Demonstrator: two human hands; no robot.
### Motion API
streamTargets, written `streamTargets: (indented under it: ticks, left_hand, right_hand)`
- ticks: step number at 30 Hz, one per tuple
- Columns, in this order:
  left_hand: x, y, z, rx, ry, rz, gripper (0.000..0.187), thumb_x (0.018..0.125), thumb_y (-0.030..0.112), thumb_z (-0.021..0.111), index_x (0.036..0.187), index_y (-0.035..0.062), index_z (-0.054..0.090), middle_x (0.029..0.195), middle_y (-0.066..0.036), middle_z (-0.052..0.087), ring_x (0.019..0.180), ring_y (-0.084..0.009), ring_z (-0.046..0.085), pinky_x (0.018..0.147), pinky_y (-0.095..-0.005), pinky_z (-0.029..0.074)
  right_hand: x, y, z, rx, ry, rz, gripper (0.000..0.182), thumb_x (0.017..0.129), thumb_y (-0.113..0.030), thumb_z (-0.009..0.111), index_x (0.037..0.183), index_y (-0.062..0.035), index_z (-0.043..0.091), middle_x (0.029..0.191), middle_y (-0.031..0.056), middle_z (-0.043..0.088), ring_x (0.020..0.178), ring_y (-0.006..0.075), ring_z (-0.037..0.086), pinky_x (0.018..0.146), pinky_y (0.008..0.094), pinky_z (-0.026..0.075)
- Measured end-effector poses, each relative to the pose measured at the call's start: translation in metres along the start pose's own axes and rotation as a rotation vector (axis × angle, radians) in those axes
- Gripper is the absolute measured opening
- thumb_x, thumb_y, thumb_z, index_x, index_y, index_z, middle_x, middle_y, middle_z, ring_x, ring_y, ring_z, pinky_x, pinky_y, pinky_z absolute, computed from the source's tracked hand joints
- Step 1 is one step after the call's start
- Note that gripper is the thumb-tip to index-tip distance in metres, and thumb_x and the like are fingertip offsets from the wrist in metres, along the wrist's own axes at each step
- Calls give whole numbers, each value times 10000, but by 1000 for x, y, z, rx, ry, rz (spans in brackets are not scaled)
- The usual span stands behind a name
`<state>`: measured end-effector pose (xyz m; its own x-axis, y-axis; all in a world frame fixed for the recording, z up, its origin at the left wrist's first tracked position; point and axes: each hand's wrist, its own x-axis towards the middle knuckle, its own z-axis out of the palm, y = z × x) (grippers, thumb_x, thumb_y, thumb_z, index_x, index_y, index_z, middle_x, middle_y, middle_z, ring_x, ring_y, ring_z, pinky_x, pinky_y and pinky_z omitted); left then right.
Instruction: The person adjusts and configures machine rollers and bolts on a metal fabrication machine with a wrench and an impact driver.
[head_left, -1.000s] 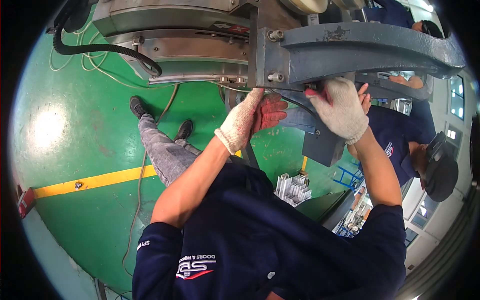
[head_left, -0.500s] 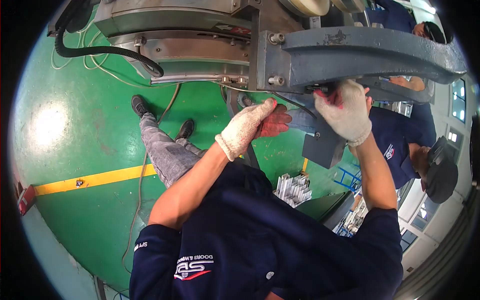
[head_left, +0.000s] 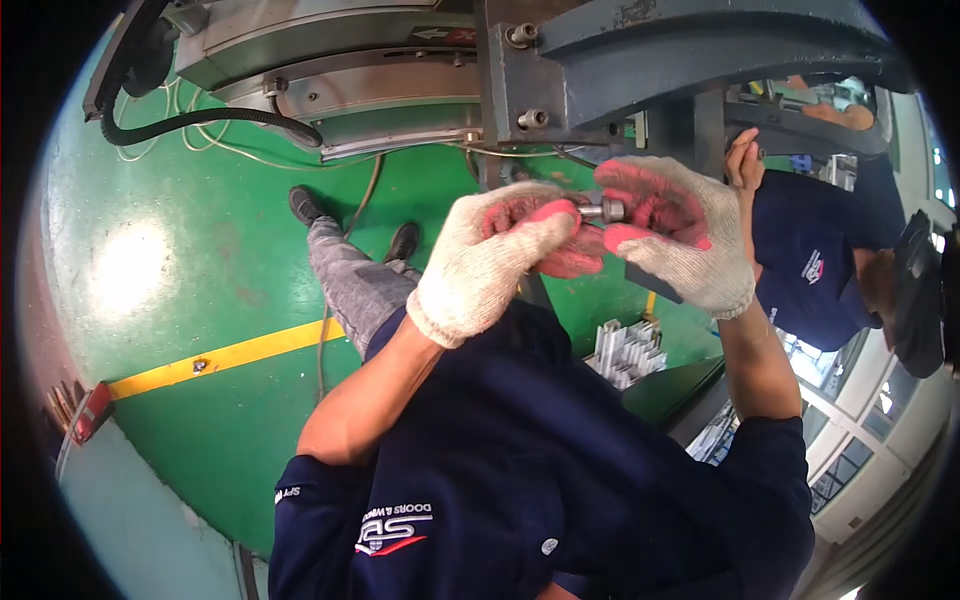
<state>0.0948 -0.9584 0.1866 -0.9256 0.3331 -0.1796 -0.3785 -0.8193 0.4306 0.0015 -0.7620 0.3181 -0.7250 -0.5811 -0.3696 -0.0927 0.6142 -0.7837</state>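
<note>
Both gloved hands meet in front of the chest, just under the machine's grey cast arm (head_left: pixel 700 45). The small metal part (head_left: pixel 601 211), a short steel cylinder, sits between them. The right hand (head_left: pixel 680 240) has its grip clamped on it, thumb below and forefinger above. The left hand (head_left: pixel 490 260) has its fingers curled shut against the part's left end. How much of the part lies inside that curl is hidden by the glove.

Thick knitted gloves probably dull the feel, so the pinch looks best kept firm and square on the steel. One hand should bear the weight while the other works on it. Holding it level and close to the body seems wise, since a slip would send it down to the green floor (head_left: pixel 200 310).

Room is tight on the far side. The grey arm and its bolted bracket (head_left: pixel 522 75) hang just beyond the knuckles, with hard corners. A black hose (head_left: pixel 210 122) loops off to the far left, well apart. A co-worker in dark blue (head_left: pixel 815 270) stands near on the right, with a bare hand (head_left: pixel 742 158) raised beside the machine. That side offers little swing. The freest space is near and to the left, over the person's own chest. A stack of aluminium profiles (head_left: pixel 627 352) lies below the hands.
</note>
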Motion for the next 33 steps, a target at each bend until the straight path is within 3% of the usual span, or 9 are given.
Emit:
streamTargets:
  ticks: [2,3,7,14,17,19,22,33]
  left_hand:
    - [-11,8,6,62,55,23,347,1112,119,629,1362,-122,635,1121,-199,785,1009,-268,792,898,-372,653]
    - [-15,11,9,120,69,42,338,1111,119,630,1349,-120,646,1109,-192,786,998,-259,790,892,-368,652]
    - [-27,15,20,298,137,109,297,1106,108,641,1307,-106,684,1063,-148,788,959,-201,776,853,-335,626]
    - [-38,12,33,408,193,127,264,1109,111,653,1266,-94,706,969,-116,778,879,-157,751,795,-303,610]
    - [-40,18,36,619,176,108,267,1111,112,650,1263,-101,702,971,-121,776,842,-154,743,779,-302,609]
    - [-42,13,35,522,175,121,266,1112,114,649,1247,-109,702,952,-120,774,829,-152,737,774,-304,608]
    - [-41,7,37,405,206,135,270,1113,121,647,1211,-123,707,892,-111,765,809,-152,731,758,-302,604]
    - [-44,10,61,467,262,131,246,1095,137,688,1090,-103,745,814,-92,764,732,-121,708,686,-275,573]
  right_hand:
    - [-8,2,11,169,37,82,575,892,-105,911,1373,94,667,1181,81,713,1071,135,694,899,280,577]
    - [-10,5,12,155,5,20,560,889,-14,886,1387,86,650,1197,94,707,1084,142,692,923,289,580]
    - [-11,9,31,295,81,-65,500,879,38,869,1331,96,662,1225,111,700,1113,157,701,961,318,594]
    - [-17,17,35,78,46,-143,439,907,12,857,1295,106,675,1190,133,736,1071,182,741,920,310,622]
    - [-21,16,39,64,62,-146,419,912,5,854,1279,114,683,1165,141,751,1047,178,749,901,306,625]
    - [-23,10,42,113,78,-108,403,914,12,847,1271,115,691,1140,138,759,1025,167,752,888,300,626]
    - [-19,15,40,163,88,-224,369,886,-70,890,1207,43,747,983,94,771,892,107,726,788,276,605]
    - [-37,16,36,202,200,-208,395,858,-4,866,1237,33,762,1043,96,812,923,79,734,827,274,625]
